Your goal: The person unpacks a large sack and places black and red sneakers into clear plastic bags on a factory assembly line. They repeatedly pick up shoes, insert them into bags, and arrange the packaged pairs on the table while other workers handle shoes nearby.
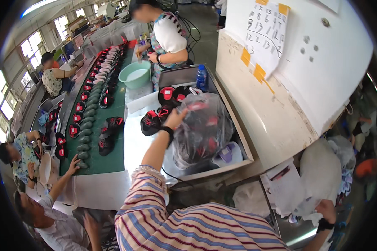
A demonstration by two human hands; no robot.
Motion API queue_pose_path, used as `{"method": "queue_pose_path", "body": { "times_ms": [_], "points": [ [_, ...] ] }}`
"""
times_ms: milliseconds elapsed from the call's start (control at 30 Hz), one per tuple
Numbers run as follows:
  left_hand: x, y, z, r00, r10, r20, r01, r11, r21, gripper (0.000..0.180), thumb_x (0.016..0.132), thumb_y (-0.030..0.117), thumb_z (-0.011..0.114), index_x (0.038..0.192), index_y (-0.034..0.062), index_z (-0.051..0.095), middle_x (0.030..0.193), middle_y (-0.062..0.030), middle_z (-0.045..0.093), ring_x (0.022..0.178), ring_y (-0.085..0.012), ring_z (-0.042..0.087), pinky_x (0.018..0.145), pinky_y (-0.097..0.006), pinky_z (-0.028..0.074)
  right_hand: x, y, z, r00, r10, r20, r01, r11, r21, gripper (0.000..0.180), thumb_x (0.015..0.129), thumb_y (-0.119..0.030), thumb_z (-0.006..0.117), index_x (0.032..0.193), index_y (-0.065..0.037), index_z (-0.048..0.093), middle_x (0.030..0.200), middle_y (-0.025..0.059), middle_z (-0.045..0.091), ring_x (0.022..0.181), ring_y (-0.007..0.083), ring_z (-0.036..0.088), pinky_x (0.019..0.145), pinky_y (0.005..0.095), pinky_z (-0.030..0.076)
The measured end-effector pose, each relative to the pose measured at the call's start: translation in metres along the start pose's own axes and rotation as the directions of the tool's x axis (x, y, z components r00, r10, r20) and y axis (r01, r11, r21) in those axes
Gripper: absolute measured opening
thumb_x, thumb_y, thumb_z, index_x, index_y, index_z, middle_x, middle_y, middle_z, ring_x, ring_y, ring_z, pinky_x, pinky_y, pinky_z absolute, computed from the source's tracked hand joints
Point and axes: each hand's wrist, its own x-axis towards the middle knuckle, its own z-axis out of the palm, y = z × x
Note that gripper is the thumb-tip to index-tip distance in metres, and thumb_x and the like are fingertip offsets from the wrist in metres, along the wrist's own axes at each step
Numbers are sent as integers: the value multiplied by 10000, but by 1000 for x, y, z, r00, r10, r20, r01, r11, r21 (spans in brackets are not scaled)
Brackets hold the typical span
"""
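My left hand [174,119] reaches forward, its fingers closed at the upper left edge of a clear plastic bag [203,131]. Black and red shoes show blurrily through the bag, which sits in a shallow tray [248,160]. Touching or very near my wrist is a black and red shoe [150,123]; more shoes [166,94] lie beyond my fingers. Out at the lower right, my right hand [326,210] hangs beside a large whitish plastic sack [320,175]. Its fingers are partly hidden, so I cannot make out whether it grips the sack.
A green conveyor belt [97,163] carries rows of shoes and grey shoe lasts [87,119]. Co-workers sit along it; one co-worker's hand [74,164] touches a last. A mint-green basin [135,75], a blue bottle [201,77] and a tape roll [227,154] are nearby. A white panel [297,104] rises at right.
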Motion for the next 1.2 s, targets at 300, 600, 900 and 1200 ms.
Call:
{"method": "queue_pose_path", "body": {
  "times_ms": [300, 600, 900, 1200],
  "points": [
    [-67, 127, -21, 956, 64, -285, -180, 898, -402, 270, 764, 43, 504, 996, 33, 365, 731, -204, 508, 685, -378, 537, 624, -416, 413, 93, -286, 110, 717, -686, 123, 685, 726, 57, 321, 748, -54, 591, 1061, 2, 545, 964, 101, 602, 931, 181, 576, 780, 283, 460],
    [-127, 137, -171, 771, 372, -516, -507, 849, -147, 205, 800, -20, 525, 956, -7, 393, 836, -172, 534, 731, -302, 560, 654, -348, 447, 190, -434, 269, 686, -691, 226, 510, 679, 527, 671, 847, -520, 493, 1369, -147, 296, 1290, 72, 414, 1142, 242, 436, 814, 396, 422],
    [-275, -23, -181, 973, 204, 108, -228, 925, 305, 126, 726, 4, 491, 826, 68, 533, 777, -112, 560, 777, -314, 559, 672, -385, 459, 208, -463, 462, 55, -344, 938, 917, 390, 89, 565, 796, -427, 593, 1228, -88, 458, 894, 73, 592, 657, 155, 557, 563, 308, 489],
    [-363, -40, -230, 939, -70, 336, 62, 997, 35, 134, 760, 55, 539, 892, 71, 543, 832, -120, 563, 843, -320, 548, 723, -397, 448, 257, -456, 486, 110, 269, 957, 739, 622, -260, 439, 792, -258, 554, 1196, -87, 529, 1154, 128, 559, 961, 252, 597, 735, 401, 527]
  ]
}}
